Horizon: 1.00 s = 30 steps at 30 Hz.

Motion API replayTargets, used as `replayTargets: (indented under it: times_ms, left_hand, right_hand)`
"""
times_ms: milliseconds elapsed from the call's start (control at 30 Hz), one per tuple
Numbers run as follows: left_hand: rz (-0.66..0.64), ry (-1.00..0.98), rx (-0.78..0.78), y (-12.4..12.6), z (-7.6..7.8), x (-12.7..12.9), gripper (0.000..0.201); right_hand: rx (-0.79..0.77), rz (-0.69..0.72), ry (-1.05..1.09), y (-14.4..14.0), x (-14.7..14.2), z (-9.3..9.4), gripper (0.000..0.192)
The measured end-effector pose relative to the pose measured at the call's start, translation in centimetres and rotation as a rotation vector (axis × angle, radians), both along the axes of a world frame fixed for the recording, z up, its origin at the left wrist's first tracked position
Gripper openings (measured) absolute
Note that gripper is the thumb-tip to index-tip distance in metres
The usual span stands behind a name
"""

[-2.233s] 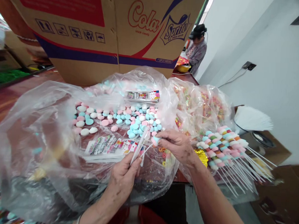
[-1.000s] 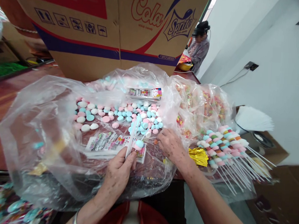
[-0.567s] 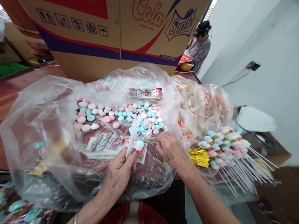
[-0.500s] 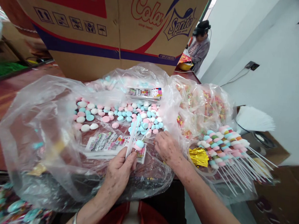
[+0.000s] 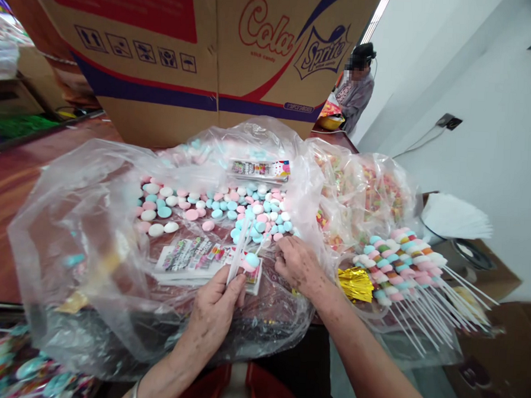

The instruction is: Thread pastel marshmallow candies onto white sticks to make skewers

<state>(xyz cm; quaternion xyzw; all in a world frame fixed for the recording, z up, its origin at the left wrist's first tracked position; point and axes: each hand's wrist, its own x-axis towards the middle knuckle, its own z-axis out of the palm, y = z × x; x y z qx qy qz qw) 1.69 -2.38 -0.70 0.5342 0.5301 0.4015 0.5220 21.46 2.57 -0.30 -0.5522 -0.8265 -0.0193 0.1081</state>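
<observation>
While the left hand grips a small bunch of white sticks between thumb and fingers, one stick carries a blue candy stacked on a pink one just above the thumb. These sticks point up and away from the person, over the open plastic bag spread on the brown table.

Just to the right, the right hand rests palm down inside the bag's mouth, its fingers curled and narrow, tips down among the loose candies; whether they pinch one I cannot tell. Those pink, blue and white discs lie scattered across the bag's floor, beyond both hands. Printed cards lie flat in the bag just left of the sticks, and another stack of cards sits at the far side of the candies.

Right of the right hand lies a gold wrapper, and beside it a heap of finished skewers with their sticks fanning rightward. Behind everything stands a big carton. Farther off, another person stands by the wall.
</observation>
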Motion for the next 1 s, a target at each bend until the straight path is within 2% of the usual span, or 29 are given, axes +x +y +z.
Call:
replayTargets:
  times_ms: [167,267,367,467,567,767,1000]
  left_hand:
    - [-0.011,0.064,-0.019,0.0,0.1,0.1,0.033]
    - [-0.012,0.065,-0.028,0.0,0.1,0.1,0.034]
    - [-0.032,0.085,0.003,0.0,0.2,0.0,0.032]
    - [-0.071,0.109,0.023,0.0,0.6,0.1,0.029]
    - [-0.088,0.137,0.016,0.0,0.9,0.2,0.03]
    - [-0.079,0.158,0.013,0.1,1.0,0.4,0.031]
    - [-0.069,0.172,0.004,0.1,1.2,0.5,0.035]
  right_hand:
    - [0.0,0.08,-0.052,0.0,0.0,-0.4,0.021]
    - [-0.001,0.029,0.109,0.0,0.1,-0.2,0.019]
    - [-0.059,-0.11,0.608,0.0,0.6,0.4,0.014]
    - [-0.283,-0.187,1.231,-0.1,0.9,1.2,0.008]
    - [-0.466,-0.176,1.573,-0.3,0.9,1.9,0.014]
    - [-0.485,-0.155,1.709,-0.3,0.5,2.1,0.017]
    - [-0.456,-0.122,1.704,0.0,0.8,1.8,0.016]
